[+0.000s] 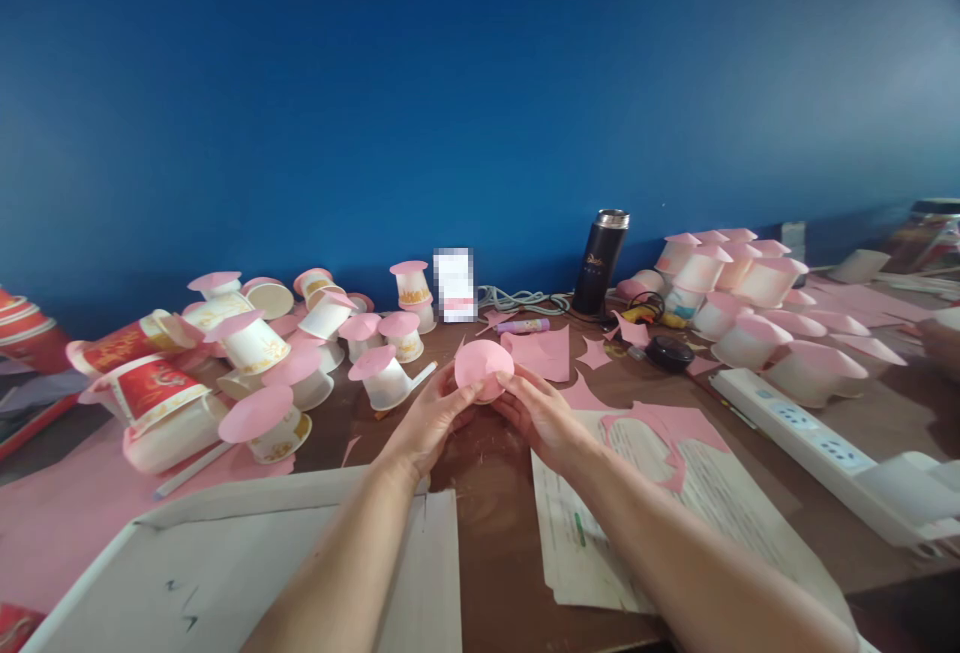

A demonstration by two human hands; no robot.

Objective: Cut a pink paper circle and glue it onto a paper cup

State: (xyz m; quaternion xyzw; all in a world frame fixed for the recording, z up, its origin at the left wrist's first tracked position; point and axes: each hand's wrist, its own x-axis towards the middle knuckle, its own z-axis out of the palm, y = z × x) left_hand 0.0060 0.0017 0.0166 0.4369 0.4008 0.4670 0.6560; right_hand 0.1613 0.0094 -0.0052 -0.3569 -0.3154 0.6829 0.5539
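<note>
Both hands hold a round pink paper cone (pixel 484 365) in front of me, its shallow top facing me. My left hand (pixel 435 421) pinches its lower left edge with the thumb on top. On the lower right edge, my right hand (pixel 541 418) has a similar thumb grip. Whatever lies under the cone is mostly hidden by it and the fingers. Left of my hands stands a white paper cup (pixel 384 388) with a pink paper top. More such cups, some tipped over, crowd the left, among them a red patterned cup (pixel 166 395).
Pink-topped cups (pixel 750 338) cluster at the right, beside a power strip (pixel 814 448). A black bottle (pixel 600 263) and a glue stick (pixel 523 326) stand and lie behind my hands. Printed sheets (pixel 600 533) and pink scraps lie right; a white box lid (pixel 247 573) is front left. Another person's hand (pixel 941 343) shows far right.
</note>
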